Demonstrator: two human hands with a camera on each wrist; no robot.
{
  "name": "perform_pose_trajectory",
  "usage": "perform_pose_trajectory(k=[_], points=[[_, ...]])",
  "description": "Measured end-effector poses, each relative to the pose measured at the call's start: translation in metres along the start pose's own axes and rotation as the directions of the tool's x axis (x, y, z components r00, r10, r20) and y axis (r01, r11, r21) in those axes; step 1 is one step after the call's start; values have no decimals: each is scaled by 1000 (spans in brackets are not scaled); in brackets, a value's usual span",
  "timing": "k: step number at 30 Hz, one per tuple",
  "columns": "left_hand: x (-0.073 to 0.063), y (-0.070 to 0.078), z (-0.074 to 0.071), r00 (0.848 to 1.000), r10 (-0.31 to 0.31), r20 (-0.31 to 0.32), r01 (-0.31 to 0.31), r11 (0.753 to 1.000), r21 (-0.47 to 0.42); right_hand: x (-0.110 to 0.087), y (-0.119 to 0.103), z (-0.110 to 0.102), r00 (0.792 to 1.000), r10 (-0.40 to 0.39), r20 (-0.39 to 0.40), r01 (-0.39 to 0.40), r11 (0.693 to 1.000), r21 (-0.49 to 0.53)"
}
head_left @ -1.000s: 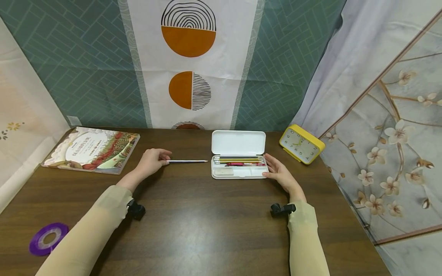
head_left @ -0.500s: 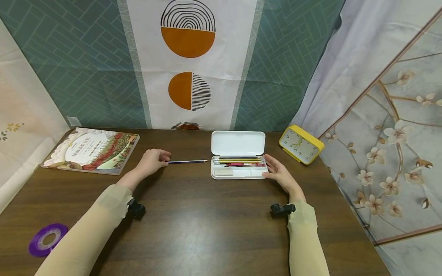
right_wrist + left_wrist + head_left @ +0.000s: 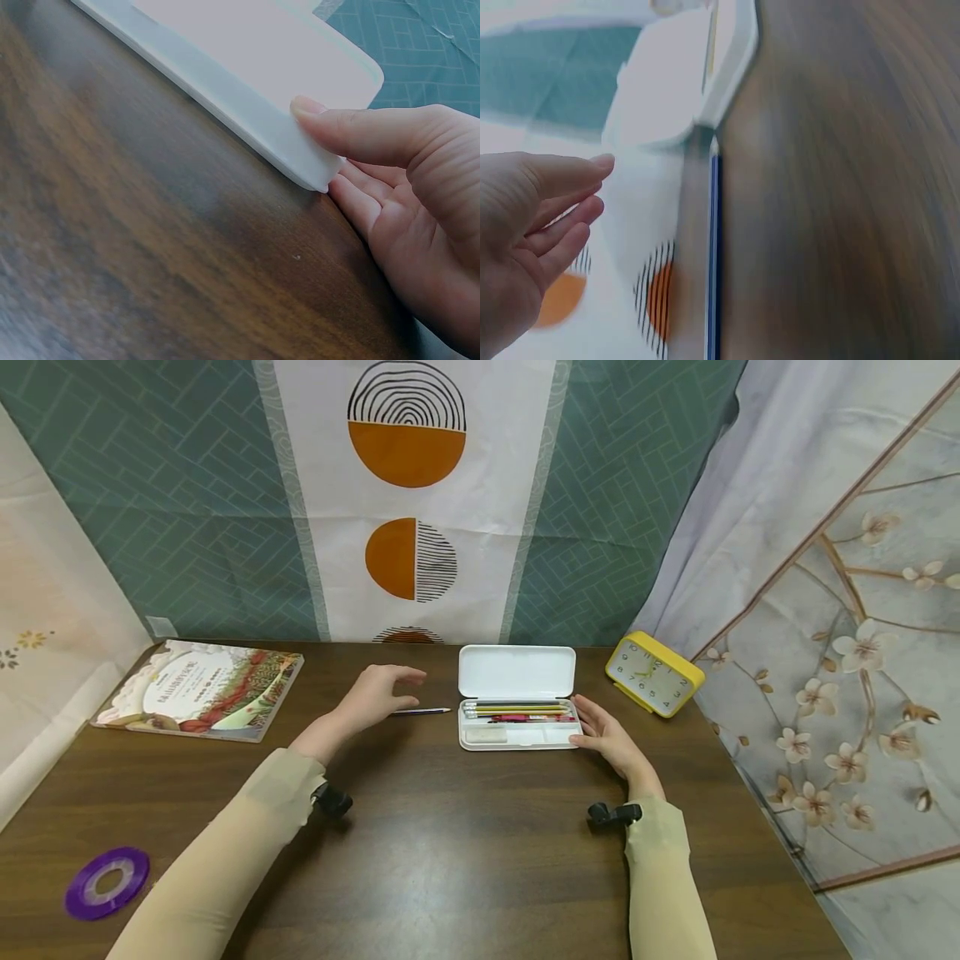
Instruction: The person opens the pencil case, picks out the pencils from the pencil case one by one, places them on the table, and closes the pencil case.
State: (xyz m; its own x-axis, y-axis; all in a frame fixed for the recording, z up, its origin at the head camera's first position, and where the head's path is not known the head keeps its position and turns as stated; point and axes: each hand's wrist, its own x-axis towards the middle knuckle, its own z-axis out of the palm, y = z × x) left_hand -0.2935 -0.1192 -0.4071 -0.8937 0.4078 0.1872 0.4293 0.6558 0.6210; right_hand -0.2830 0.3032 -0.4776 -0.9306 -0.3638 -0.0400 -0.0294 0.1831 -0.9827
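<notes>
My right hand (image 3: 607, 741) grips the pencil case (image 3: 517, 671); dipping my empty, spread left hand (image 3: 369, 698), seemingly near the pencil (image 3: 714, 247), could roll it.

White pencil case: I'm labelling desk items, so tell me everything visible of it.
The white pencil case is a shallow, round-cornered box, plastic-looking, lying open on the table, its hinged lid raised along the far side. Pencils lie lengthwise at the back of its tray, a red item before them and a pale block in the front left. The right hand grips its right end, thumb over the edge.
</notes>
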Motion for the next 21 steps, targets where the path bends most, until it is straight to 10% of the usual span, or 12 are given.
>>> perform_pose_trajectory(k=[11, 21], points=[[33, 35, 39, 999, 37, -40, -42, 991, -130, 2, 3, 3, 1000, -5, 1, 5, 1000, 14], [49, 49, 72, 1000, 2, -8, -3, 998, -67, 0, 1, 0, 1000, -7, 3, 7, 1000, 4]])
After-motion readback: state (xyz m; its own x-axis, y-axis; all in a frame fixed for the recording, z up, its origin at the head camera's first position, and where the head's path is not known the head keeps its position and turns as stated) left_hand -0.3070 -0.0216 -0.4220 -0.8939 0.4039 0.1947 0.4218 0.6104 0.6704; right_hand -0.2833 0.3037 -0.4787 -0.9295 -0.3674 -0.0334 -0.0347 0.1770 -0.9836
